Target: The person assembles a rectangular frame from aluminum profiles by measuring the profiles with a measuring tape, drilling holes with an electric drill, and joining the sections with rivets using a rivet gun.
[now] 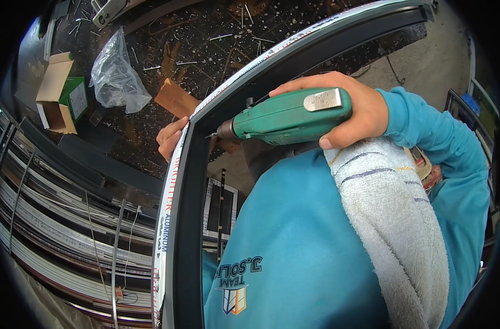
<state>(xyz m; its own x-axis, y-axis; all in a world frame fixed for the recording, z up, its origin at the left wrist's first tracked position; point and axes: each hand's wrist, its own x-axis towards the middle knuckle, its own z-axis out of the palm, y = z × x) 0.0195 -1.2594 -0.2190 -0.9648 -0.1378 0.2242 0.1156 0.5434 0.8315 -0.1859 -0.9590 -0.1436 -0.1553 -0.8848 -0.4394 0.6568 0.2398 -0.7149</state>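
Observation:
My right hand [365,112] is wrapped around a green power drill [294,118], whose chuck points left. The drill's bit meets the inner side of a dark aluminum frame [192,164] near its corner. Printed protective film [170,203] runs along the frame's outer edge. At that corner, the fingers of my left hand [172,137] are curled against the outer side of the frame; the rest of that hand is hidden behind it. A brown block [176,98], perhaps wood, lies just beyond the corner.
A dark worktable [206,55] carries scattered screws and shavings. On it are a crumpled plastic bag [118,74] and an opened green cardboard box [63,98]. Long metal profiles [80,247] are stacked at lower left. A grey towel [392,219] hangs over my teal shirt.

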